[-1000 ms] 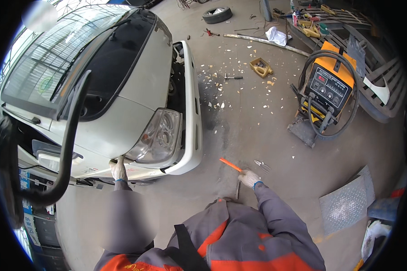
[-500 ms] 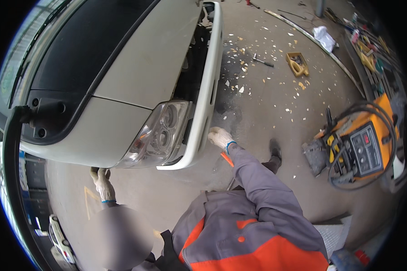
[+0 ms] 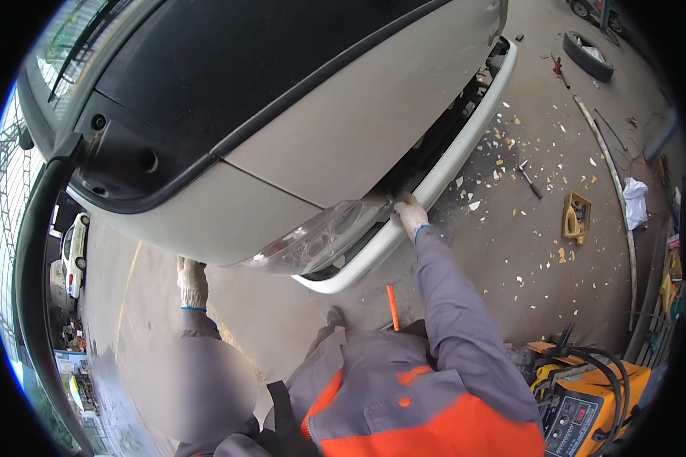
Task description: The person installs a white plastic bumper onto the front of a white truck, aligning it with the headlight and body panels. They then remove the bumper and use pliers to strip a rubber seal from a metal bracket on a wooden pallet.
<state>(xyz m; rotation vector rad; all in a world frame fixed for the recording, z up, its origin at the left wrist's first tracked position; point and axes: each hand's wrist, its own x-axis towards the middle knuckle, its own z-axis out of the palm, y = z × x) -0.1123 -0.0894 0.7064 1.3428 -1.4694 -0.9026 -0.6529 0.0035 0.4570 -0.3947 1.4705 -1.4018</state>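
Reaching forward, the gloved right hand (image 3: 411,215) rests at the white bumper's (image 3: 373,255) inner edge, just right of the headlight (image 3: 320,242); the left hand (image 3: 192,283) points upright at the vehicle's (image 3: 343,122) lower edge. Hidden fingertips mean I cannot tell whether either grips.

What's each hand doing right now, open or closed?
Left hand: at the vehicle body's edge; grip can't be told.
Right hand: at the bumper's upper edge; grip can't be told.
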